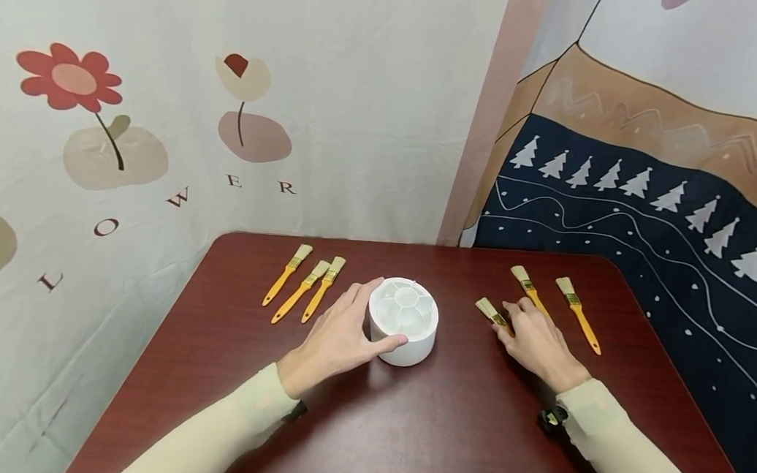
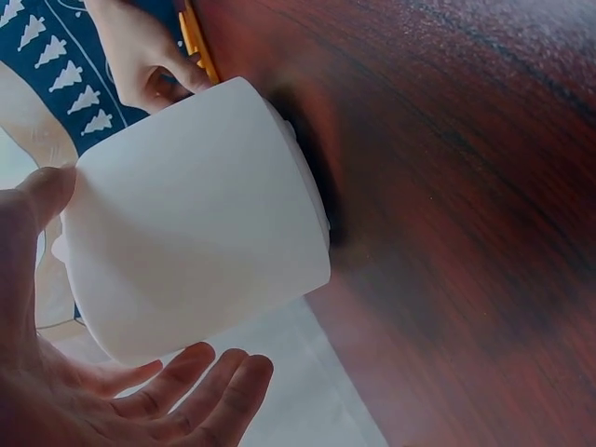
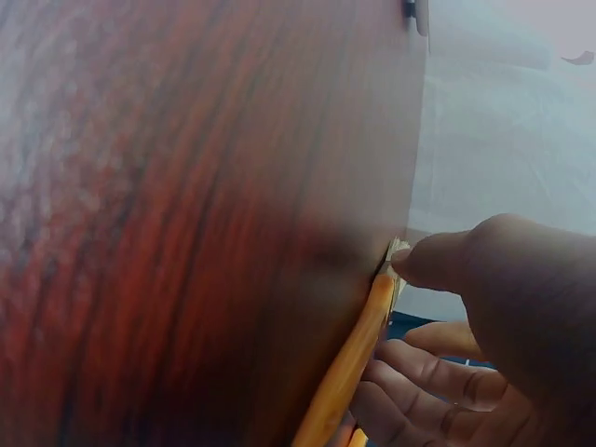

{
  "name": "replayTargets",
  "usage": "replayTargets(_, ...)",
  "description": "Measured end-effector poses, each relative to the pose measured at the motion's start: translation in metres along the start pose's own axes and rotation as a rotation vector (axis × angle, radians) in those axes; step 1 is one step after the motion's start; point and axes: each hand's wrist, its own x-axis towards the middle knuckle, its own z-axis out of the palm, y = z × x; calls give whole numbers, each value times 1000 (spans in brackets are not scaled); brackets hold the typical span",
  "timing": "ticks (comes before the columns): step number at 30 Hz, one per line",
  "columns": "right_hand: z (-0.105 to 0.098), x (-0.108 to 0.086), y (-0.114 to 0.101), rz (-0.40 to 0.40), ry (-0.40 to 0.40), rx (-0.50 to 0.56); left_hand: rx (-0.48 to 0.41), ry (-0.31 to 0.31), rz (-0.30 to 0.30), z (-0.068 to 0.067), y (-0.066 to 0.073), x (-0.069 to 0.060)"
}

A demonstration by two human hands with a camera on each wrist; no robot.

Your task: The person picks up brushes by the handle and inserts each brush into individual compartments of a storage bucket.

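A white round container [image 1: 418, 351] with a sectioned top stands upright on the counter [image 1: 418, 430]. The left hand [image 1: 338, 336] holds it, thumb and fingers spread around its wall. To the container's right, the right hand [image 1: 538, 347] pinches a yellow-handled brush [image 1: 488, 310], its bristles facing away from the person. Farther right of the container lie two similar brushes [image 1: 582, 319], one partly covered by that hand; left of it lie three more brushes [image 1: 302, 290].
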Motion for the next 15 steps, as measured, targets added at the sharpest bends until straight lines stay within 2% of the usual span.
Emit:
replayTargets(9,6,2,-1,-35,37,3,4,8,8,0,2,-4)
replayTargets(15,6,7,-7,-13,33,31,9,13,17,0,3,-4)
